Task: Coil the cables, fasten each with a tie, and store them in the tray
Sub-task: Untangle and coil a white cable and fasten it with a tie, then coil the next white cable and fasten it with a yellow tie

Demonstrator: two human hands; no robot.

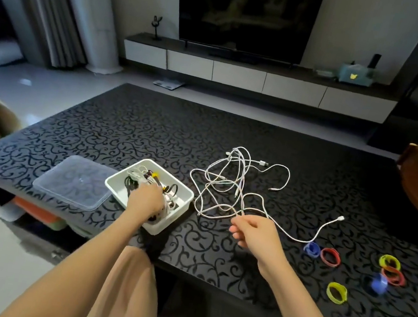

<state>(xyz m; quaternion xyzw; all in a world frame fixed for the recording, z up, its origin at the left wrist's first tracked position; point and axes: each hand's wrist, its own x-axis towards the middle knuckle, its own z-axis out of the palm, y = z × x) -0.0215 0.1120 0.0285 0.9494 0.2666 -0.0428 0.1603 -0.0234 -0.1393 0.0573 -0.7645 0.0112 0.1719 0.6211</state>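
Left hand (146,200) in rectangular plastic tray (117,189); right hand (254,235) pinches tangled cables (226,181).

white cables (228,186), white tray (120,184), black scrollwork table (152,126)

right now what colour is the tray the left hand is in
White. The head view shows the tray plainly, beneath the left hand.

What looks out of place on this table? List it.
The cables lie in one loose tangle beside the tray, uncoiled; the right hand pinches a strand. Ties are scattered at the right. Nothing spilled or broken shows.
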